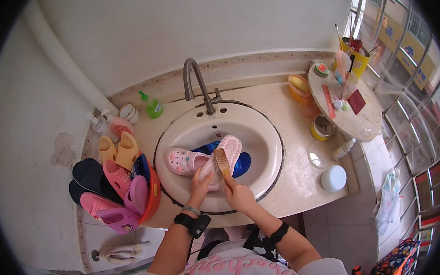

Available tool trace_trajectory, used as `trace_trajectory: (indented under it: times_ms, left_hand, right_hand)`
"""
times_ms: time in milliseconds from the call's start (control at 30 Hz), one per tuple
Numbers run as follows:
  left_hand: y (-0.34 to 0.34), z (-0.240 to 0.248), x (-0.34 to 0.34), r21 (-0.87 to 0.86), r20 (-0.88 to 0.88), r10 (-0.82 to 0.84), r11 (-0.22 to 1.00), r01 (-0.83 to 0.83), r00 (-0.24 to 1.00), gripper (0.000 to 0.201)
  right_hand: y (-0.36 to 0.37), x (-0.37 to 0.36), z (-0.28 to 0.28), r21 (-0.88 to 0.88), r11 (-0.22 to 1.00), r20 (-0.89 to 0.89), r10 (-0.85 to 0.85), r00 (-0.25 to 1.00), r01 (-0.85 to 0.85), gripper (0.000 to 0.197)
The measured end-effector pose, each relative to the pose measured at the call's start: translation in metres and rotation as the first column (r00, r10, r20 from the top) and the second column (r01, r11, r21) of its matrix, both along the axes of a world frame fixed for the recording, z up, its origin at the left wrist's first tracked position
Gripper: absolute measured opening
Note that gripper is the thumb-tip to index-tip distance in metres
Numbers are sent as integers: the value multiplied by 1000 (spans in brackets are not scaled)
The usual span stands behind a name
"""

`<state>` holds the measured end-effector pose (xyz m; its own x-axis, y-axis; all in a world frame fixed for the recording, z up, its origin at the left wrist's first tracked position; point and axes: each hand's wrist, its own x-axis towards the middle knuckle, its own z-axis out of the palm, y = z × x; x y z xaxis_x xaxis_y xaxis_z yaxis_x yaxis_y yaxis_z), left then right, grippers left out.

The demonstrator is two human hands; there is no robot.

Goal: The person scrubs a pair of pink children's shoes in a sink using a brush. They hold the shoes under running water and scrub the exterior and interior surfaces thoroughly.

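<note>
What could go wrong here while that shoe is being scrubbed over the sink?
The left hand grips only the end of the light pink shoe while the right hand works the brush on it; a wet sole might slip out into the sink. The pile of shoes sits stacked at the counter's left edge, so an elbow bump could probably topple some to the floor. Splashes may reach the small bottles nearby.
</note>
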<state>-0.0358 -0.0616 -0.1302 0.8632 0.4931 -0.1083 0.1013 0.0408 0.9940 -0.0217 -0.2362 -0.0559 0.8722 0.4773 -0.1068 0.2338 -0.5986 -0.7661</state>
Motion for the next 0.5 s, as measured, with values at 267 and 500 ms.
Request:
trace_trajectory:
  times_ms: [267, 500]
  left_hand:
    - [2, -4, 0, 176, 2, -59, 983, 57, 998, 47]
    - [-10, 12, -3, 124, 48, 157, 979, -162, 986, 52]
  right_hand:
    - [6, 99, -25, -224, 955, 37, -192, 981, 195, 39]
    - [-5, 72, -17, -79, 993, 41, -89, 995, 92, 38]
